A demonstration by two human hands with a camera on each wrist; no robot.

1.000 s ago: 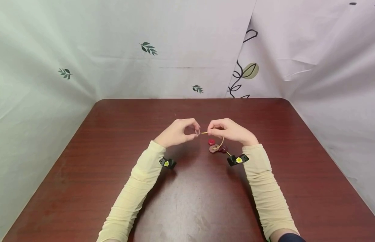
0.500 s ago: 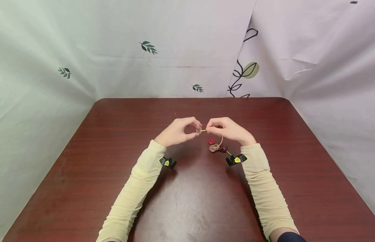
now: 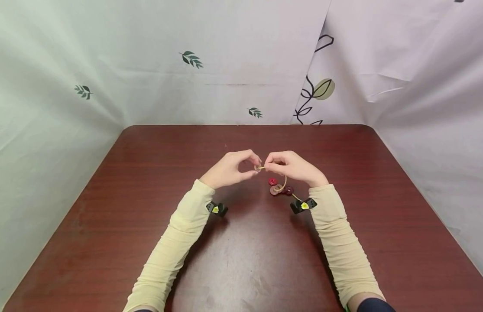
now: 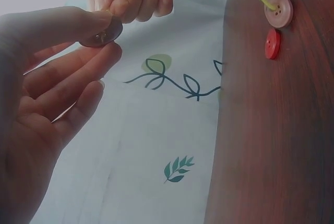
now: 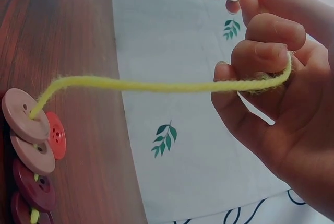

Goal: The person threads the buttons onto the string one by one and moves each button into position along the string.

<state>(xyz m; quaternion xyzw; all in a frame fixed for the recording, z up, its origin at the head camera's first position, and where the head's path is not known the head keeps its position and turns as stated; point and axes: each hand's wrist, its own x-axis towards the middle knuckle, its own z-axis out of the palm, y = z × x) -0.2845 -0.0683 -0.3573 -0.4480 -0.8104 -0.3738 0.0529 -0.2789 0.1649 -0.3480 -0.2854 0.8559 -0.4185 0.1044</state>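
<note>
My left hand [image 3: 231,170] pinches a round button [image 4: 109,32] on edge between thumb and fingertips, above the table. Opposite it, my right hand [image 3: 296,167] pinches a yellow yarn [image 5: 167,85] close to its end. In the right wrist view, the short end of yarn reaches the held button's face at its holes; whether it passes through I cannot tell. From the right hand the yarn runs down to several strung buttons on the table, pinkish [image 5: 23,114] and maroon [image 5: 34,185]. A loose red button [image 5: 56,136] lies beside them.
The dark red-brown table [image 3: 155,208] has rounded far corners. White cloth [image 3: 225,52] printed with leaves hangs behind it and at both sides. Black wrist cameras [image 3: 217,209] sit under the cream sleeves [image 3: 176,242], low over the table.
The right hand has shifted slightly left and the left hand slightly right, so the gap between fingertips has narrowed. Less yarn shows between them. The buttons on the table have stayed put.
</note>
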